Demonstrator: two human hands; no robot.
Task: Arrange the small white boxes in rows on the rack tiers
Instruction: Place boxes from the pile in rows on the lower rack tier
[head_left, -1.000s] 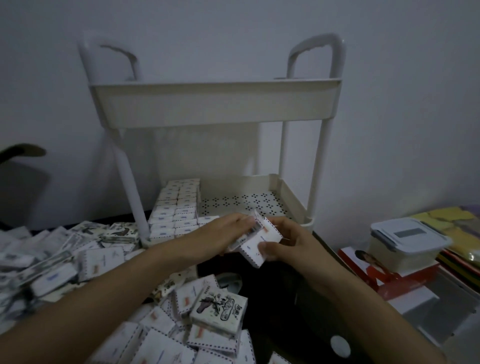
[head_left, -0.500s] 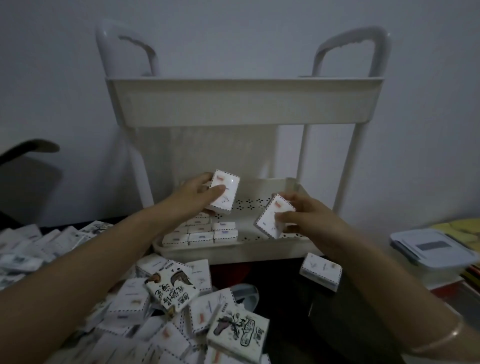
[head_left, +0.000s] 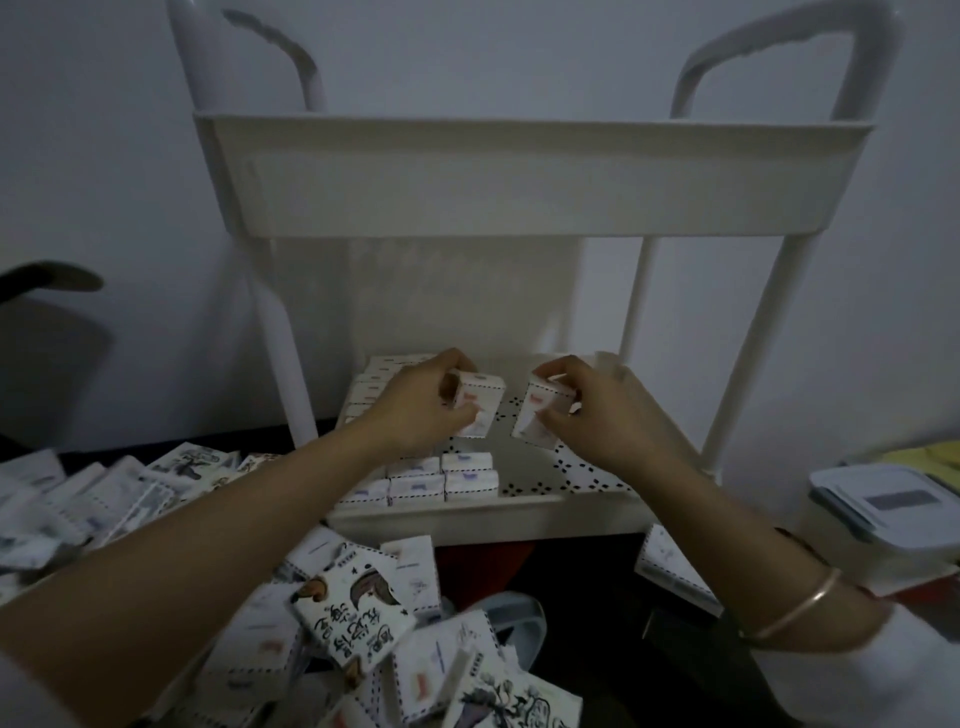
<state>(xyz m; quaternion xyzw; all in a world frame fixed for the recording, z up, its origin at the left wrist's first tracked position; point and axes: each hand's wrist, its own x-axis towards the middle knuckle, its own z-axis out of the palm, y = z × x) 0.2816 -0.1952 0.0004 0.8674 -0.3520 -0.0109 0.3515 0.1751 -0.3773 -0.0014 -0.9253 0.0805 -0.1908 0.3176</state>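
- Small white boxes (head_left: 249, 639): a loose heap at bottom left and centre, on a dark surface in front of the rack. Some lie art side up, e.g. the illustrated box (head_left: 358, 608).
- Gold bangle (head_left: 795, 605) on the right forearm.
- Lone box (head_left: 670, 564) lies flat at right, just below the lower tier's front edge.
- Lidded plastic container (head_left: 883, 512) at the right edge, near the rack leg.
- Lower tier (head_left: 493, 517): white with a perforated floor. Rowed boxes (head_left: 441, 480) stand on edge at front left, touching each other. More run back along the left side, partly hidden by the left arm.
- Left hand (head_left: 415, 410) is over the tier's middle. Thumb and fingers pinch the left box (head_left: 480, 402), which is tilted.
- Right hand (head_left: 597, 410): fingers curl round the right box (head_left: 537, 415), also tilted. It is just beside the left box, not touching it.
- Whether either held box touches the tier floor: cannot tell.
- Upper tier (head_left: 519, 176): only the front wall shows, the inside is hidden from this angle.
- Looped handles (head_left: 779, 57) rise above it against a plain wall.
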